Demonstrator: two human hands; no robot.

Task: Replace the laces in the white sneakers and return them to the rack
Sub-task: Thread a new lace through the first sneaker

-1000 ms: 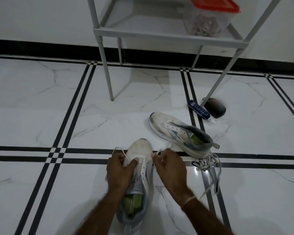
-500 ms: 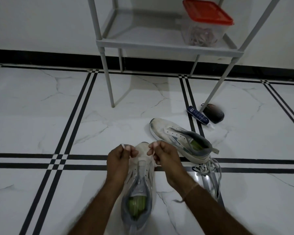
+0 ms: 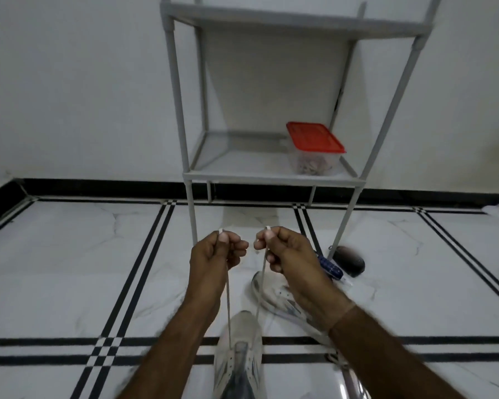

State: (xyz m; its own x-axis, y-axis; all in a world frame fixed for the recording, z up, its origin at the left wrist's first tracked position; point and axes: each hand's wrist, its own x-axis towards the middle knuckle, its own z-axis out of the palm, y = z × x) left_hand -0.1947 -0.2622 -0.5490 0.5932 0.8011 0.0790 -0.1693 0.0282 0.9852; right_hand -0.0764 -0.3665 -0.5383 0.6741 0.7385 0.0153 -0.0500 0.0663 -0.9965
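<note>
A white sneaker (image 3: 239, 355) lies on the floor at the bottom centre, toe pointing away from me. A white lace (image 3: 228, 300) runs up from its front eyelets in two taut strands. My left hand (image 3: 218, 254) pinches the left lace end and my right hand (image 3: 283, 251) pinches the right end, both raised above the shoe at equal height. The second white sneaker (image 3: 283, 298) lies behind my right forearm, partly hidden. The grey rack (image 3: 271, 180) stands straight ahead against the wall.
A clear box with a red lid (image 3: 314, 148) sits on the rack's lower shelf. A blue tube (image 3: 332, 267) and a dark round object (image 3: 350, 260) lie by the rack's right front leg. An old lace (image 3: 339, 361) lies under my right forearm.
Both hands rose from the sneaker's toe, pulling the two lace ends up and taut. The view tilted up, so more of the rack shows.
</note>
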